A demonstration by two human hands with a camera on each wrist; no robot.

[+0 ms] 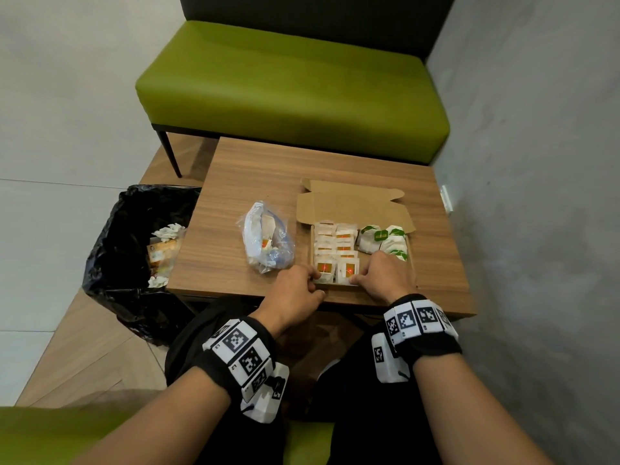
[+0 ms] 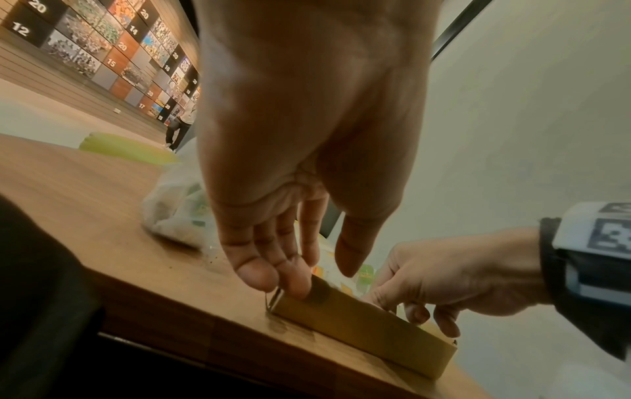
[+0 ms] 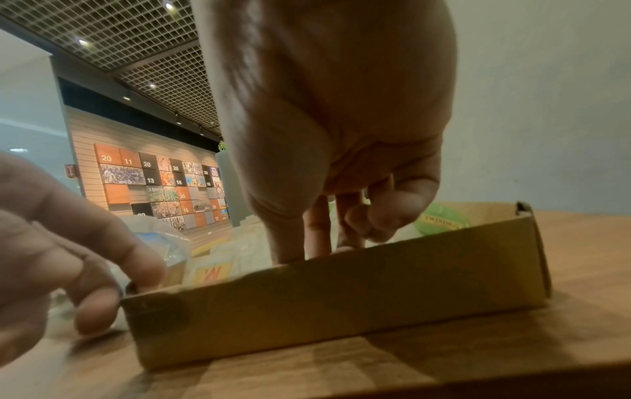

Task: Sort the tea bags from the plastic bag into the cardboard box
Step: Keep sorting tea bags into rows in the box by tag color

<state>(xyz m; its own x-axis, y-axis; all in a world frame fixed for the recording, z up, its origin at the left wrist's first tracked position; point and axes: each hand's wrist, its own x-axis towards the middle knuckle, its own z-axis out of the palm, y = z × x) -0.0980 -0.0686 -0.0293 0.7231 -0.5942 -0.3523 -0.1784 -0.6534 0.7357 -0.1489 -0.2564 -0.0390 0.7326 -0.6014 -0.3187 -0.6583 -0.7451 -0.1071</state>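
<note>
The sofa (image 1: pixel 288 85) fills the far side, with the table (image 1: pixel 255 169) in front of it and a black-lined bin (image 1: pixel 134 236) of scraps off its left edge, clear of the work. On the table the box (image 1: pixel 355 209) lies open, lid flap folded back, and looks mostly filled: orange-tagged tea bags (image 1: pixel 335 250) stand in two rows in its left half, green-tagged ones (image 1: pixel 382 238) are heaped in its right. Just left of it sits the plastic bag (image 1: pixel 266 238), crumpled, with what seem to be only a few bags inside, so the sort is probably near its end; those leftovers remain to be moved. The left hand (image 1: pixel 295 292) is at the box's near left corner, its fingers (image 2: pixel 290 280) pressing on the rim and steadying it, holding nothing. The right hand (image 1: pixel 382 275) reaches over the near wall, fingers (image 3: pixel 317 232) down among the front orange-tagged bags; whether it pinches one or only straightens the row I cannot tell. Nothing blocks the way between bag and box.
</note>
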